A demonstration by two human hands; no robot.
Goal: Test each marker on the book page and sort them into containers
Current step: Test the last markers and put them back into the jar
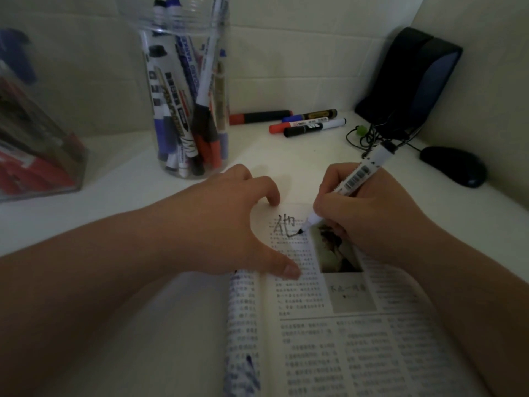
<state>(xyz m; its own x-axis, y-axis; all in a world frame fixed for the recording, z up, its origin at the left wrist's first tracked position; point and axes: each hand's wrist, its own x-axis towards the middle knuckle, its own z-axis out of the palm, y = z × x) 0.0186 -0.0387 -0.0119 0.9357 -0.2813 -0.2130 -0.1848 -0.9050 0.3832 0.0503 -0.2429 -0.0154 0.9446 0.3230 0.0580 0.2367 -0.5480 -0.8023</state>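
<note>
From the head view, we see our two bare arms reaching over a white table (128, 190). An open book (329, 325) lies on it, right in front of us, with small print and a little picture on the page.

Our right hand (360, 216) has its fingers curled tight around a white marker (353, 180). The marker leans up and away to the right. Its dark tip touches the page near the top, just left of the little picture. A big black scribble (284, 224) sits on the page right beside the tip.

Our left hand (229, 216) holds nothing. It is spread wide, with the fingertips down near the top edge of the book and the thumb pressed on the print. The scribble lies between the fingers and the thumb.

Behind the left hand stands a tall round clear jar (186, 96), full of markers standing up. Some have blue caps, some red, some black. Far to the left is a clear box (37, 138) with red things inside, too blurry for us to tell more.

A few loose markers (306, 121) lie side by side on the table at the back, to the right of the jar. Near the right corner a dark speaker (412, 81) leans by the wall, with a thin black cord (369, 136) tangled in front of it. A black mouse (455, 166) rests on the table to the right of our writing hand.
</note>
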